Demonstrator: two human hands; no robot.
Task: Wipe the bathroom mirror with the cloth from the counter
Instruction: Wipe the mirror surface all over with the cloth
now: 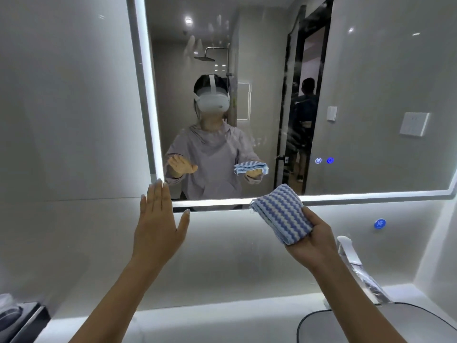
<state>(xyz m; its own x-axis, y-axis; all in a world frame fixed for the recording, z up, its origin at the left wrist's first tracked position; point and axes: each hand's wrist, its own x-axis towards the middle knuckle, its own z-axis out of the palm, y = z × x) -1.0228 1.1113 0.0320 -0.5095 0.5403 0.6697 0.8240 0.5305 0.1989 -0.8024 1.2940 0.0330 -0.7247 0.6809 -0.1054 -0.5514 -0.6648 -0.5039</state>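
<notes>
A large mirror [371,82] with a lit border fills the wall ahead; faint smudges show near its top. My right hand [314,241] grips a folded blue-and-white striped cloth [283,212], held up just below the mirror's lower edge, apart from the glass. My left hand [158,224] is raised with straight fingers, palm forward, its fingertips near the mirror's lower left corner. Whether it touches the wall I cannot tell. The mirror reflects a person with a headset and both hands.
A chrome faucet [353,261] stands at the lower right over a black-rimmed sink [300,325]. The white counter [197,323] runs along the bottom. A dark tray [22,318] sits at the lower left. Blue touch buttons [330,160] glow on the mirror, and a round blue sticker [379,224] marks the wall.
</notes>
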